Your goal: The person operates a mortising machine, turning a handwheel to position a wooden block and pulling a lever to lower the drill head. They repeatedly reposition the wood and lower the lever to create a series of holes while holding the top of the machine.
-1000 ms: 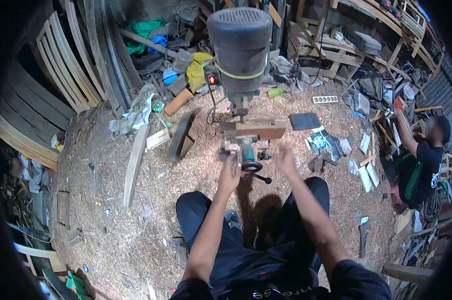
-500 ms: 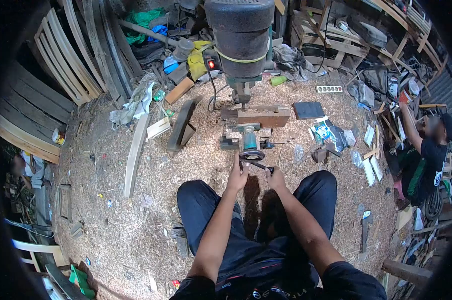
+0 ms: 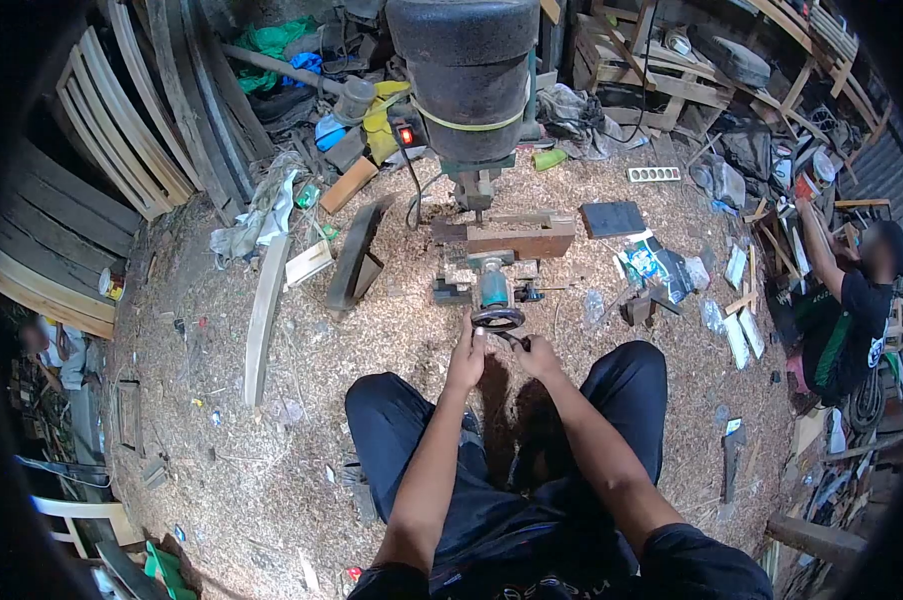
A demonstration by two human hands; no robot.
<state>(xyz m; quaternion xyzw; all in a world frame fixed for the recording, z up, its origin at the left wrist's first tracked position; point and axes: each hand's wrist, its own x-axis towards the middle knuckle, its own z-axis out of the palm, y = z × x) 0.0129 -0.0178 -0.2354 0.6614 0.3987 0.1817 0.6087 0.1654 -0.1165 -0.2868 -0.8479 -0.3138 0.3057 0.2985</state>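
I stand over a drill-press-type machine [image 3: 469, 75] with a big dark motor housing at the top of the view. A brown wooden block [image 3: 520, 240] lies on its table under the bit. In front of it a black handwheel [image 3: 498, 319] sits on a teal vise body [image 3: 493, 287]. My left hand [image 3: 467, 355] grips the wheel's left rim. My right hand [image 3: 538, 354] is closed on the wheel's crank handle at its right.
Sawdust covers the floor. Curved wooden slats [image 3: 122, 130] lean at the left and a long plank [image 3: 262, 315] lies beside them. A dark slab [image 3: 352, 255] stands left of the machine. Another person [image 3: 852, 310] in black works at the right among scrap wood.
Both my hands came back from beside the vise to the handwheel and closed on it. The view shifted slightly, with the machine now nearer the top edge.
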